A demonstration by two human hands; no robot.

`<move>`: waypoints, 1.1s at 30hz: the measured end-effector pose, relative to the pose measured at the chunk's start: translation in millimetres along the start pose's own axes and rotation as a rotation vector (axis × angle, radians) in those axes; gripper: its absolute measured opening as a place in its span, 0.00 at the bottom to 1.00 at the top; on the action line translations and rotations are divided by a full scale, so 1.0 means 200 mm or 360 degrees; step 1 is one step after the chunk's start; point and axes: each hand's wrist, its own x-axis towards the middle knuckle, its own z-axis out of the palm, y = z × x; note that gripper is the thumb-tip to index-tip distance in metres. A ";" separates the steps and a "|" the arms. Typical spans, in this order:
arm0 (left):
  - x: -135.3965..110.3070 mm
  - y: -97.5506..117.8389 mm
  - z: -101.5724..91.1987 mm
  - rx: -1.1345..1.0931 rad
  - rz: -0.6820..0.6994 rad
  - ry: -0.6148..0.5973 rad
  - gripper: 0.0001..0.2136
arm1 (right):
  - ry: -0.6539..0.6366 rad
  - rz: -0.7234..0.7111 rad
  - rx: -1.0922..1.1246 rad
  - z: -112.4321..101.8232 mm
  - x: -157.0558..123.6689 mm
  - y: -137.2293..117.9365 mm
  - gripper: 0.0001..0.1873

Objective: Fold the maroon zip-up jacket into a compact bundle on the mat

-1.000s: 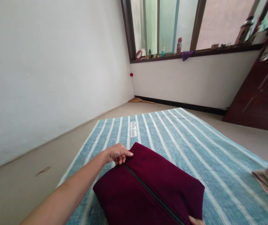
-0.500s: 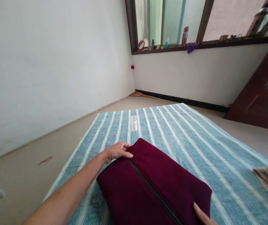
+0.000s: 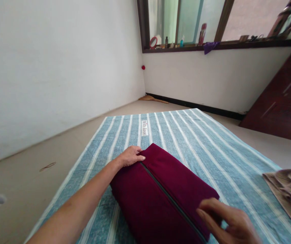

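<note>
A folded maroon garment (image 3: pixel 160 193) with a dark zip (image 3: pixel 167 195) running lengthwise lies on a blue-and-white striped cloth (image 3: pixel 125 130). My left hand (image 3: pixel 131 156) grips its far left edge, thumb on top and the other fingers partly hidden at the fold. Just above the garment's near right corner is my right hand (image 3: pixel 230 220), its fingers loosely bent with a gap inside the curve. Nothing shows in that hand, and contact with the fabric is hard to judge.
A brown patterned folded cloth (image 3: pixel 289 195) lies on the right edge of the striped surface. A dark red door (image 3: pixel 283 98) stands beyond. Small bottles and a round mirror (image 3: pixel 153 42) line the window sill. A white wall (image 3: pixel 59 61) rises at left.
My right hand has come off the garment's right edge and now shows more fully above it. The left hand keeps its hold. The view has shifted slightly.
</note>
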 end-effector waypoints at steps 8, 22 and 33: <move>-0.26 0.23 0.21 0.0464 0.0180 0.0438 0.14 | -0.0243 -0.0113 -0.0207 0.23 0.30 -0.07 0.06; -0.45 0.18 0.66 0.1027 0.0707 0.0564 0.19 | -0.0366 -0.0063 -0.0658 0.31 0.32 -0.02 0.08; -0.45 0.19 0.68 0.1016 0.0643 0.0541 0.20 | -0.0470 -0.0250 -0.0907 0.35 0.37 0.00 0.11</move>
